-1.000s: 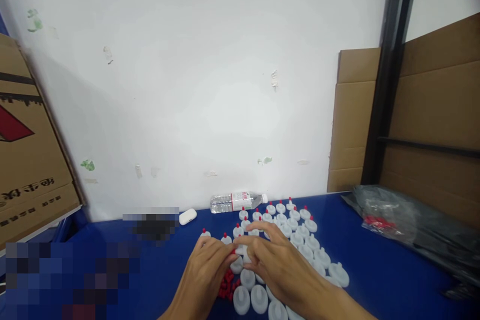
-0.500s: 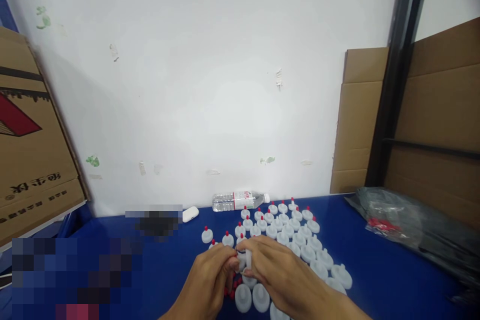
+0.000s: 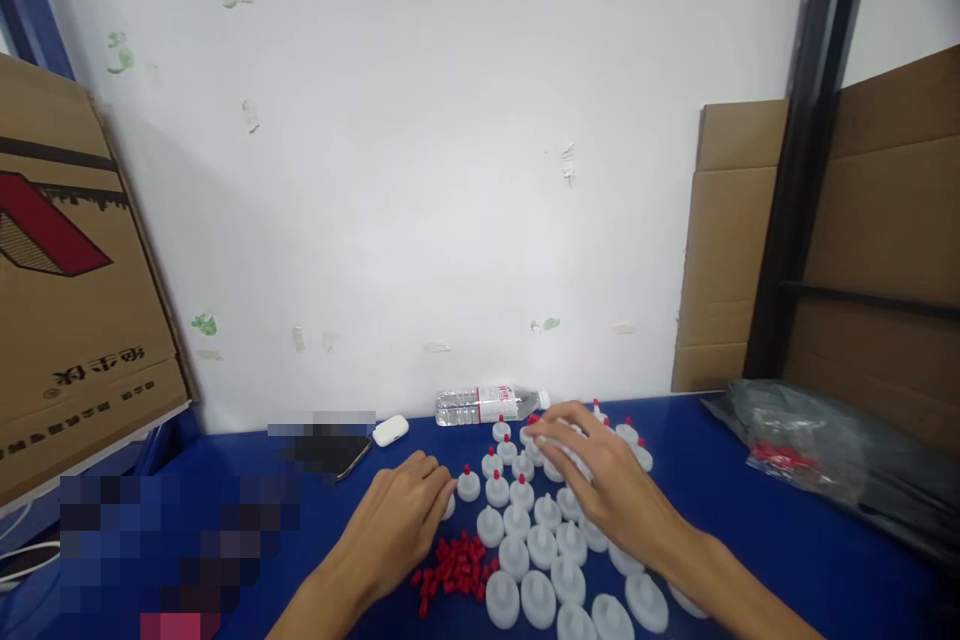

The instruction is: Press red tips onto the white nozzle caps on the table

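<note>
The white caps (image 3: 525,530) stand in rows on the blue surface (image 3: 750,540), stems up. The right hand (image 3: 600,480) lies over the far rows, its fingers (image 3: 562,428) spread low. Whether they pinch a cap is hidden. The left hand (image 3: 397,520) curls at the rows' left edge, its grip unclear. Red plugs (image 3: 454,570) lie just nearer the person.

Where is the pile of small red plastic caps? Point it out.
In the head view, the small red plastic caps lie on the blue table beside the left hand, left of the white round plastic lids.
</note>
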Tool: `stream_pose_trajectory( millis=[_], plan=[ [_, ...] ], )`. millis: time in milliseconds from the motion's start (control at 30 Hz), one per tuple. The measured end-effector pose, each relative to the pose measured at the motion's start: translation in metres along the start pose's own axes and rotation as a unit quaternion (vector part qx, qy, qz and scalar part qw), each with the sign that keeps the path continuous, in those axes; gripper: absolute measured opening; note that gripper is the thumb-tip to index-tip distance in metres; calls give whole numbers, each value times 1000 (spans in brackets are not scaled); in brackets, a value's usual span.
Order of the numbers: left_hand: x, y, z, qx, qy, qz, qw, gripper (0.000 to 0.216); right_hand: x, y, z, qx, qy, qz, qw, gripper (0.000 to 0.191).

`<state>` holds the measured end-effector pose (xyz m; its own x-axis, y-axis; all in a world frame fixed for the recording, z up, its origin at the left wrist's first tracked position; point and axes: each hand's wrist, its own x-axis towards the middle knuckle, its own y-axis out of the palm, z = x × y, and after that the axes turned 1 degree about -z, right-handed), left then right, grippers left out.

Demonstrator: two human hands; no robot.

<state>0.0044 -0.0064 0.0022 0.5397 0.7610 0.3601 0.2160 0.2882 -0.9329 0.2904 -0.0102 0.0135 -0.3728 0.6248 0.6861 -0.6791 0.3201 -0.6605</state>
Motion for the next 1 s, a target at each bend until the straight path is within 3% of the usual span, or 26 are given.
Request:
stream_pose_trajectory(
  millis=[133,567,1000],
  plan=[
    [1,4,-2,5,-5,25,1000,28,1,-1,-12,-30,66,-29,997,35],
    [1,6,-8,5,17,81,997,21,-4,5,-23,-37,-27,131,990,44],
    [2,3,-13,4,10,99,995,20,-3,5,-18,-22,-21,161,986,39]
  ],
)
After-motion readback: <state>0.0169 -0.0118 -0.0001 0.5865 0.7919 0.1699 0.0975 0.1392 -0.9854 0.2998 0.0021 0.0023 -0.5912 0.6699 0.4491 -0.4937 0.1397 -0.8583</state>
